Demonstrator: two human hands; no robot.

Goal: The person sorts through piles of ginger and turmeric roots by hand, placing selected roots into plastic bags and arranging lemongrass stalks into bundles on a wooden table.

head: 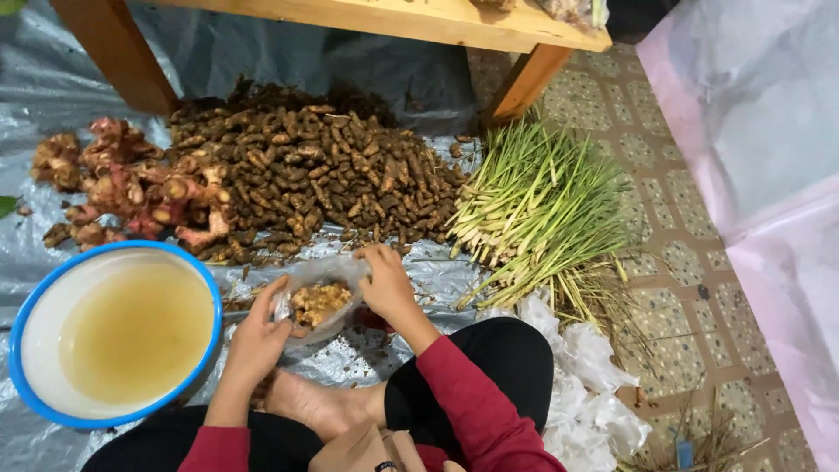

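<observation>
My left hand (255, 339) and my right hand (387, 284) hold a clear plastic bag (322, 284) between them, one hand on each side of its mouth. Inside the bag lie several small brown root pieces (317, 302). Just beyond my hands is a big heap of brown turmeric-like roots (315, 175) on a grey plastic sheet (52, 87). I sit on the floor in black trousers and red sleeves, one bare foot (310, 404) tucked under me.
A pile of pinkish galangal-like roots (131, 188) lies at the left. A blue-rimmed basin (22, 319) of yellowish water stands at my left. Lemongrass stalks (537, 205) lie at the right, crumpled white plastic bags (585, 393) beside my knee. A wooden table (411, 19) stands behind.
</observation>
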